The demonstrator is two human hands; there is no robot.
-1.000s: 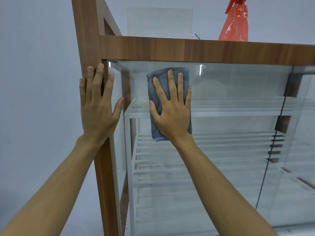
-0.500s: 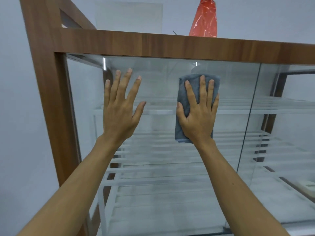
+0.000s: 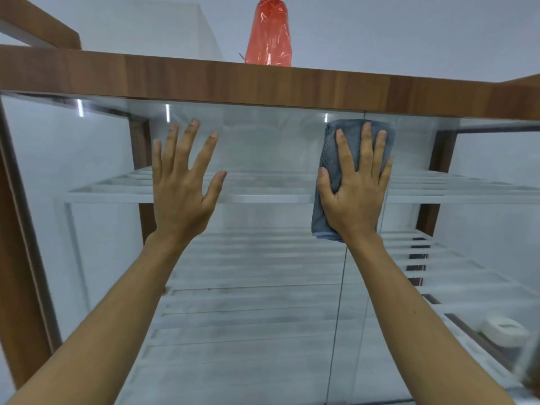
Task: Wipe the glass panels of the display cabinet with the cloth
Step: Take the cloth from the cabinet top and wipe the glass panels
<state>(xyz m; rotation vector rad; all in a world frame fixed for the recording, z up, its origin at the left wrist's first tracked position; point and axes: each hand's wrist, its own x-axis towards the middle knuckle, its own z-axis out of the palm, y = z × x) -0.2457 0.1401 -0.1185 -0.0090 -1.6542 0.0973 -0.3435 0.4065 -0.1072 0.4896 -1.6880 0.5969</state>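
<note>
The display cabinet has a brown wooden frame (image 3: 263, 83) and a front glass panel (image 3: 263, 287) with white slatted shelves behind it. A folded grey cloth (image 3: 331, 159) lies flat against the upper part of the glass, close under the top rail. My right hand (image 3: 355, 191) presses on the cloth with straight, spread fingers. To its left, my left hand (image 3: 182, 188) is raised flat at the glass, fingers spread, holding nothing. Part of the cloth is hidden under my right hand.
A red plastic-wrapped bottle (image 3: 268, 33) stands on the cabinet top. A vertical seam between glass panels (image 3: 340, 287) runs below the cloth. A small white object (image 3: 504, 331) sits inside at the lower right. The wooden left post (image 3: 20, 287) borders the panel.
My right hand has slid the cloth rightward along the top of the glass. My left hand left the wooden corner post and now sits flat at the glass. The view shifted right.
</note>
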